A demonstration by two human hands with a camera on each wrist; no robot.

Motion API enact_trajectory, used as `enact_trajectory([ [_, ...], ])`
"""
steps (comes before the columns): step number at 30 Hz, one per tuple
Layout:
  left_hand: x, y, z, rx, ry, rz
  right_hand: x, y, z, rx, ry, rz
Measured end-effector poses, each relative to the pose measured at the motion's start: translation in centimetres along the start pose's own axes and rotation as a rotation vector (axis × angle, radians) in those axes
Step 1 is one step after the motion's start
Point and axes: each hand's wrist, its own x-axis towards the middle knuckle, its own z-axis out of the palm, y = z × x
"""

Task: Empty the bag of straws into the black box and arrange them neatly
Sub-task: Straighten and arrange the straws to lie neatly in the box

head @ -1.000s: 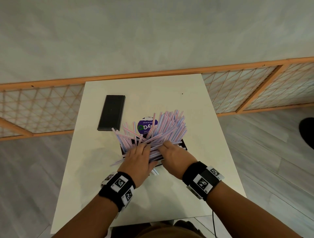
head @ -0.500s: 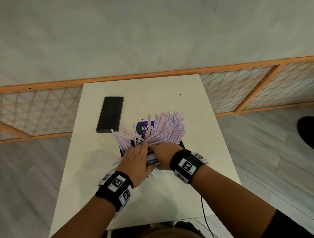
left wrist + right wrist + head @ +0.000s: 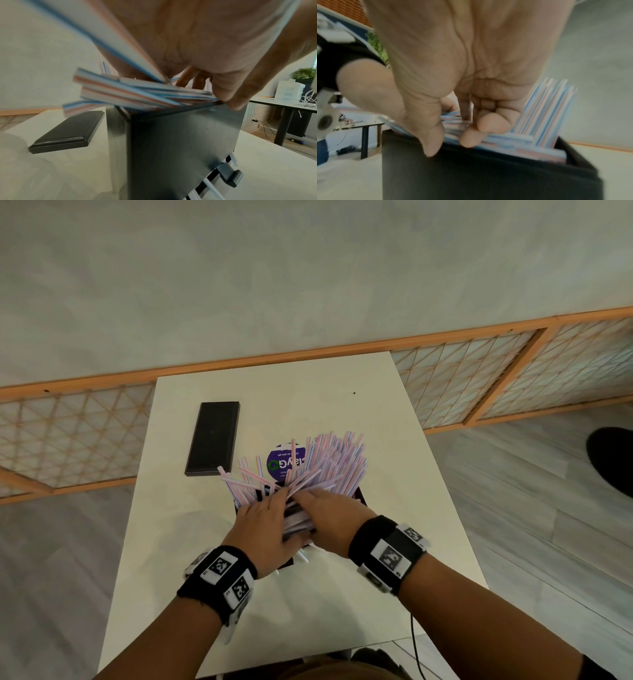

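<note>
A black box (image 3: 360, 498) stands mid-table, packed with pink-and-blue striped straws (image 3: 330, 463) that fan out far and left over its rim. Both hands are on the straws at the box's near end. My left hand (image 3: 265, 517) lies over the left side with fingers fairly straight. In the left wrist view its thumb (image 3: 236, 102) touches the rim of the box (image 3: 171, 142), above loose straws (image 3: 128, 93). My right hand (image 3: 327, 513) curls its fingers (image 3: 488, 121) into the straws (image 3: 547, 108), with its thumb on the front wall of the box (image 3: 471, 169). The bag with its purple label (image 3: 286, 463) lies behind the box.
A flat black lid (image 3: 212, 438) lies on the white table (image 3: 308, 392) at the far left. A wooden lattice fence (image 3: 479, 378) runs behind the table. A black cable (image 3: 414, 642) hangs off the near right edge. Another table (image 3: 283, 106) stands further right.
My right hand has slid forward and left onto the straws, close beside the left hand. The fanned straws have drawn a little closer together over the box.
</note>
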Motion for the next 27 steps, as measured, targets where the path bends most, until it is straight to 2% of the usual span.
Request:
enact_trajectory([
  [5,0.4,0.4,0.0,0.170,-0.016,0.048,-3.1,0.2,-2.2,0.152,0.237,0.044],
  [8,0.3,1.1,-0.3,0.227,-0.052,0.076,-4.6,1.4,-2.8,0.308,0.548,0.262],
  [10,0.2,1.2,-0.2,0.235,-0.061,0.095,-5.1,2.9,-2.6,0.482,0.654,0.460],
  [13,0.1,1.3,0.3,0.229,-0.057,0.140,-4.6,5.2,-2.2,0.629,0.586,0.640],
  [17,1.3,1.7,0.9,0.219,-0.089,0.196,-2.7,6.4,-1.5,0.704,0.505,0.522],
  [19,1.9,2.2,1.3,0.246,-0.094,0.224,-2.0,6.1,-1.4,0.665,0.486,0.484],
  [27,1.9,2.7,0.8,0.169,-0.069,0.169,-1.7,5.8,-2.4,0.507,0.442,0.417],
])
